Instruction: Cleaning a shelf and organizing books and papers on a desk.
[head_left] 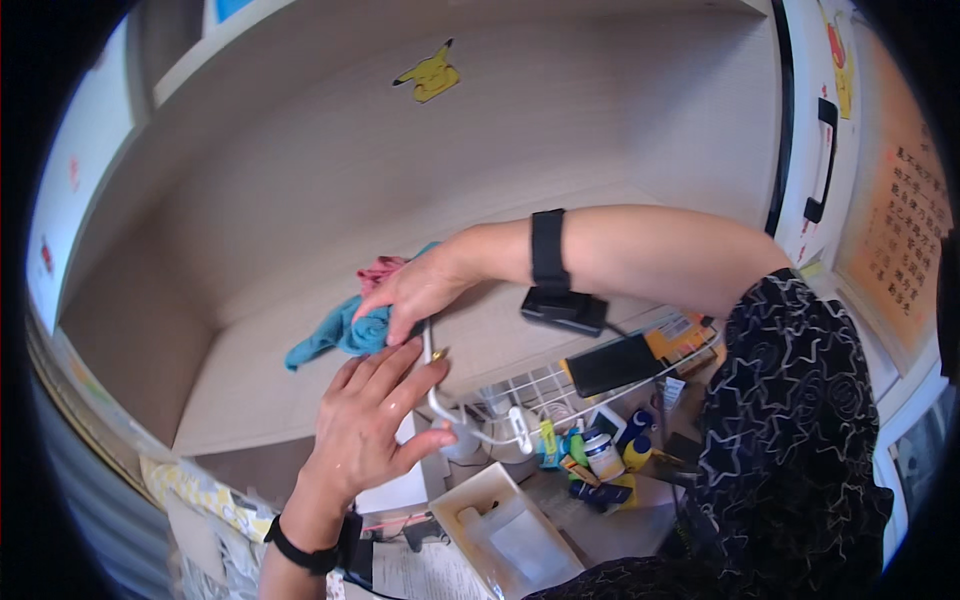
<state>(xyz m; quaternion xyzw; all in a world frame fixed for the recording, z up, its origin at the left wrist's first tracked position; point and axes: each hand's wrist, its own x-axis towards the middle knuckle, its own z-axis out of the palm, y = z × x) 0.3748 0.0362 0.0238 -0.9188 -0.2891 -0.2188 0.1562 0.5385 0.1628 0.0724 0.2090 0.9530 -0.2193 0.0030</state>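
Note:
A teal cloth lies bunched on the floor of a pale wooden shelf, and a pink cloth shows behind it. My right hand reaches in from the right, its fingers closed on the teal cloth. Just in front of it is my left hand, palm down with the fingers stretched and the thumb apart. The left fingertips are close to the cloth; whether they touch it I cannot tell. Beside that hand runs the white rim of a wire basket.
A black phone-like slab lies on the wire basket. Below are a white bottle among several small containers, and an open cream tray. A cabinet door with a black-and-white handle stands to the right. A yellow sticker is on the shelf's back wall.

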